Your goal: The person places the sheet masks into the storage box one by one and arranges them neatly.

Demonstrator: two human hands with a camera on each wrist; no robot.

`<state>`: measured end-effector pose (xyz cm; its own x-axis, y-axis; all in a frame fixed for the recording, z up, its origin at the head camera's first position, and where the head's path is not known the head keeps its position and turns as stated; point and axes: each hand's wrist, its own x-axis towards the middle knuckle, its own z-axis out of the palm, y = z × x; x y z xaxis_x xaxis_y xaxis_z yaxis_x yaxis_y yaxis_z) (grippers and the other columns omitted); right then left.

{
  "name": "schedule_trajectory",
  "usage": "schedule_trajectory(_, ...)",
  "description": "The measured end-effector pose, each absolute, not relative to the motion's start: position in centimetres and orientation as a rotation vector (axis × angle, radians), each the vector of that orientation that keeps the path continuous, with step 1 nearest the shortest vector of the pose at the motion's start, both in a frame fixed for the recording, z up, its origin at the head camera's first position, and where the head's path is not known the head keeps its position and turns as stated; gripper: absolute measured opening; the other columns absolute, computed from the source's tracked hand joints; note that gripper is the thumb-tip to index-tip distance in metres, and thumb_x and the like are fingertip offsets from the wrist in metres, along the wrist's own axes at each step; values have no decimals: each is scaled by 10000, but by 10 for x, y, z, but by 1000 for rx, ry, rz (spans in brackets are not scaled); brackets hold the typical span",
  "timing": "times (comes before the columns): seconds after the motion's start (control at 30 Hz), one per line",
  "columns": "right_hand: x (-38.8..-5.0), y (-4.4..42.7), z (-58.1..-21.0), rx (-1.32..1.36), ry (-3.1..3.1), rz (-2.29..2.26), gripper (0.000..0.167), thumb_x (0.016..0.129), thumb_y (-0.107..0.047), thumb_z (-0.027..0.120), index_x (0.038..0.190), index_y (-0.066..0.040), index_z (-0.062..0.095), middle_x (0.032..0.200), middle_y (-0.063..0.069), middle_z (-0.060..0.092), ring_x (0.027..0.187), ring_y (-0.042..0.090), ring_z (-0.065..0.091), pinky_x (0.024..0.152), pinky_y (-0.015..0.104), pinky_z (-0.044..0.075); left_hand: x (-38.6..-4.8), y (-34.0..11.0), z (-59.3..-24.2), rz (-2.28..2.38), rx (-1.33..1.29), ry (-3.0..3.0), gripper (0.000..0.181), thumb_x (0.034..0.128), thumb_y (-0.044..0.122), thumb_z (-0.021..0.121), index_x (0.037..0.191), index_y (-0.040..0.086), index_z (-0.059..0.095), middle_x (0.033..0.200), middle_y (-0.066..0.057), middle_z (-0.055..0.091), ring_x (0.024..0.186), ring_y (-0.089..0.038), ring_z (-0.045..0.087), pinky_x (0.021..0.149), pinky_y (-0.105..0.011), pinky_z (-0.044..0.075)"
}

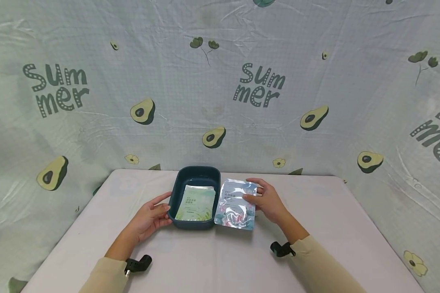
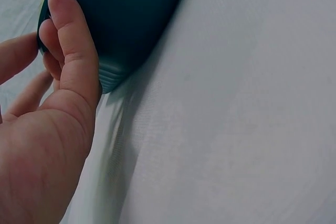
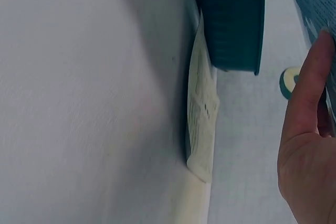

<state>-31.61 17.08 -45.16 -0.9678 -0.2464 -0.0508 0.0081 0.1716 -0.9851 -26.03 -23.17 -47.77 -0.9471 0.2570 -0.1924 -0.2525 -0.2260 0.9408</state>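
My left hand [image 1: 151,219] holds the near left edge of a dark teal plastic bin [image 1: 196,225]. In the left wrist view its thumb and fingers meet the bin's wall and rim. A green, white-topped flat packet [image 1: 195,203] lies inside the bin. My right hand [image 1: 267,201] grips a shiny blue foil packet [image 1: 236,203] by its right edge, thumb on the front. That packet, printed with pink shapes, is tilted beside the bin's right side. In the right wrist view a pale, printed flat packet [image 3: 200,108] lies on the table against the bin; the blue one mostly hides it in the head view.
A pale cloth covers the table [image 1: 220,260]. Behind it hangs a curtain [image 1: 176,81] printed with avocados and lettering. A black wrist camera [image 1: 138,263] sits on the left wrist, another wrist camera [image 1: 281,249] on the right.
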Motion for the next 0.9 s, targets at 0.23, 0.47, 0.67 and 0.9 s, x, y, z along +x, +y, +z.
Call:
schedule_trajectory(0.23, -317, 153, -452, -231, 2250, -1873, 635, 883, -201, 816, 1445, -255, 527, 1322, 138, 676, 926, 259, 740, 759, 398, 641, -260, -232, -478, 2237, 6, 1706, 669, 1060, 91, 536, 1641, 120, 207, 1005, 3, 637, 744, -97, 644, 781, -283, 627)
schedule_trajectory(0.47, -317, 140, -451, -253, 2218, -1884, 650, 886, -187, 813, 1465, -228, 521, 1316, 138, 671, 921, 254, 740, 766, 396, 640, -260, -232, -478, 2240, 19, 1697, 671, 1062, 96, 535, 1644, 135, 202, 998, 4, 629, 746, -99, 646, 783, -284, 627)
schedule_trajectory(0.67, -321, 130, -450, -279, 2204, -1880, 649, 884, -207, 815, 1466, -236, 529, 1289, 136, 687, 894, 249, 746, 760, 393, 640, -259, -233, -477, 2232, 39, 1699, 678, 1062, 93, 528, 1647, 130, 185, 1004, -4, 630, 754, -98, 650, 785, -286, 627)
schedule_trajectory(0.9, -326, 119, -446, -290, 2198, -1880, 635, 881, -248, 820, 1455, -257, 549, 1293, 105, 696, 917, 250, 750, 777, 382, 637, -259, -232, -477, 2234, 45, 1693, 669, 1069, 93, 513, 1648, 132, 180, 985, 11, 637, 749, -94, 650, 785, -282, 627)
